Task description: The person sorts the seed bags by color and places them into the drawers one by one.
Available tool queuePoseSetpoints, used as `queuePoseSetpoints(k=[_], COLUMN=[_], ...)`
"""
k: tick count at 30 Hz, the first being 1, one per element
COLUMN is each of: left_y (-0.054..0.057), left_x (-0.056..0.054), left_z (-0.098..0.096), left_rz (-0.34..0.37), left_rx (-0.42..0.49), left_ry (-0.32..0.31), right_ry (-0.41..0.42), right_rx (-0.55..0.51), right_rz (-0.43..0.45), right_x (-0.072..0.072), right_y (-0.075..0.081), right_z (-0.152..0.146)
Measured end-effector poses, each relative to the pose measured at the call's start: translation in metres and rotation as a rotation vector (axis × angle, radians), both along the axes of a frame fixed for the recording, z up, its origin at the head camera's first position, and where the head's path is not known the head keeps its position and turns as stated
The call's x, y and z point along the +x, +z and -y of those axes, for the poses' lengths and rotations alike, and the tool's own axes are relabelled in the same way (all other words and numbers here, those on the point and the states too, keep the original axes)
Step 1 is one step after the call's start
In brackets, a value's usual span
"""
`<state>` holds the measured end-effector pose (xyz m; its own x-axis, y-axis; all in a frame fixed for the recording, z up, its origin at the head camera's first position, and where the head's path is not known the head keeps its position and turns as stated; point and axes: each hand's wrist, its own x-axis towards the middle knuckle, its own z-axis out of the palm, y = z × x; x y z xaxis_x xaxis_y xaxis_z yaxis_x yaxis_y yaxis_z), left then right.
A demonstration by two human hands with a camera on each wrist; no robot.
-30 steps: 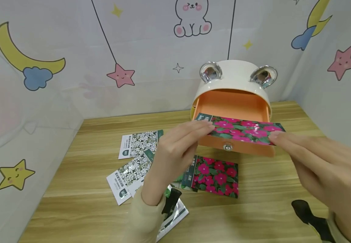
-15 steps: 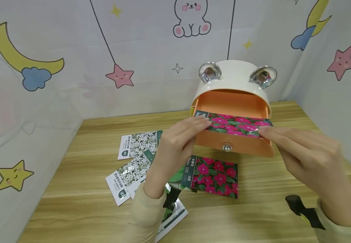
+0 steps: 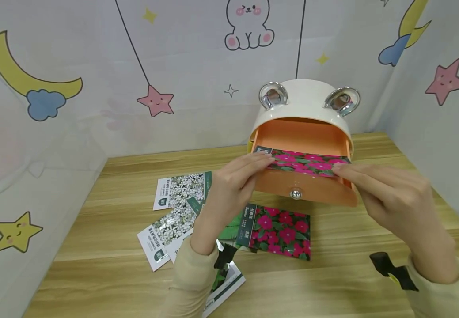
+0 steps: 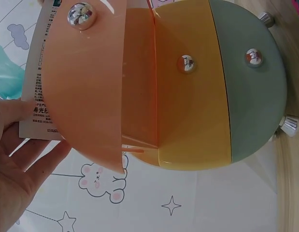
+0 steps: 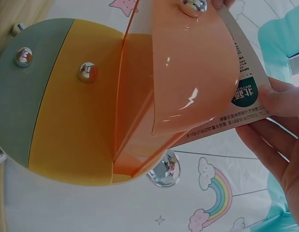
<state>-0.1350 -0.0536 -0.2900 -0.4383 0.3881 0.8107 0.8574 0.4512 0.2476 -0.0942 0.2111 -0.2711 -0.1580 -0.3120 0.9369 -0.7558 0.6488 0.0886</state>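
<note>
Left hand (image 3: 233, 185) and right hand (image 3: 398, 201) are pinching a glossy, rectangular, magenta-flowered packet (image 3: 304, 162) by opposite ends.
Each is leaving only the packet's thickness between thumb and fingers, neither being nearer; it is spanning between them, long axis running left to right over the jutting orange plastic drawer (image 3: 316, 190) of a white domed cabinet (image 3: 305, 99) on the wood-grain desk (image 3: 332, 282). Its face is showing green leaves and a dark left band.

kid's-room look, can't tell if it's an actual home: wood-grain table (image 3: 332, 274) with pale walls (image 3: 197, 53) on three sides, printed with yellow moons (image 3: 13, 73), pink stars (image 3: 156, 101), cartoon bear (image 3: 248, 24). animal-eared drawer unit (image 3: 301, 97) fits.
</note>
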Motion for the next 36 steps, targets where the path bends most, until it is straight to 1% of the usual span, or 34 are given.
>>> queuePoseSetpoints(k=[4, 8, 13, 18, 22, 26, 31, 36], left_y=[-0.001, -0.002, -0.001, 0.0, -0.001, 0.0, 0.001, 0.001], left_x=[-0.004, -0.007, -0.011, -0.017, -0.02, -0.024, -0.032, -0.042], left_z=[-0.001, -0.003, -0.005, -0.004, -0.003, -0.002, -0.001, 0.0], left_rz=[0.026, 0.077, 0.153, 0.193, 0.226, 0.262, 0.328, 0.366], left_rx=[0.015, 0.029, 0.066, 0.059, 0.058, 0.053, 0.045, 0.052], left_ry=[0.004, 0.002, -0.019, -0.023, -0.049, -0.077, -0.113, -0.146], right_ry=[-0.004, -0.01, -0.029, -0.062, -0.072, -0.075, -0.082, -0.079], right_rx=[0.004, 0.002, 0.016, 0.046, 0.061, 0.08, 0.11, 0.127], right_rz=[0.02, 0.024, 0.038, 0.067, 0.08, 0.095, 0.123, 0.2], right_x=[-0.002, -0.004, -0.009, -0.016, -0.02, -0.023, -0.027, -0.03], right_y=[0.001, -0.001, -0.006, -0.014, -0.019, -0.021, -0.022, -0.025], right_z=[-0.001, -0.002, -0.005, -0.011, -0.015, -0.019, -0.023, -0.026])
